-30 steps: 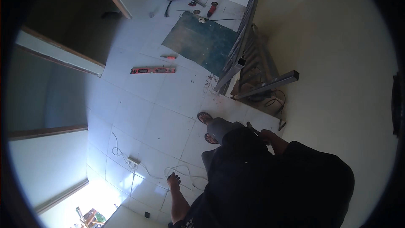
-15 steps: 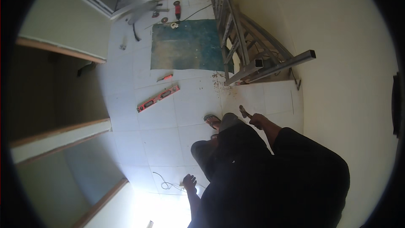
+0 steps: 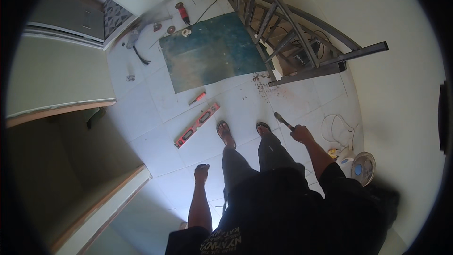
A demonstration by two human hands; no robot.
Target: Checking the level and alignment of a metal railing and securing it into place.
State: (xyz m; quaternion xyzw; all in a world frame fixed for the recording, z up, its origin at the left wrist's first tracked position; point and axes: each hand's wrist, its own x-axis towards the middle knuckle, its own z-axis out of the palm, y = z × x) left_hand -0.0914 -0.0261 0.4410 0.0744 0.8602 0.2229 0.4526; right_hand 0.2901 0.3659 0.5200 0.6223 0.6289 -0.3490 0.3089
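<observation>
My right hand (image 3: 301, 133) is wrapped round the handle of a hammer (image 3: 284, 122), whose head points forward and left above the tiled floor. Lower down on the left hangs my left hand (image 3: 202, 173), its fingers curled in and no object showing in them. Between the left hand and a green mat, a red spirit level (image 3: 197, 125) lies slantwise on the tiles. Just beyond it is a small tool with a red handle (image 3: 198, 97). Both hands are apart from these floor tools.
A metal frame (image 3: 295, 30) with bars stands at the far right by the wall. The green mat (image 3: 212, 52) lies beside it, with a red angle grinder (image 3: 182, 14) and discs behind. A fan (image 3: 363, 168) stands at the right. Debris (image 3: 260, 82) is scattered near the frame.
My view and body have turned, and my feet now stand apart. The hammer stays in my right hand. My left hand has come forward, with its fingers more curled.
</observation>
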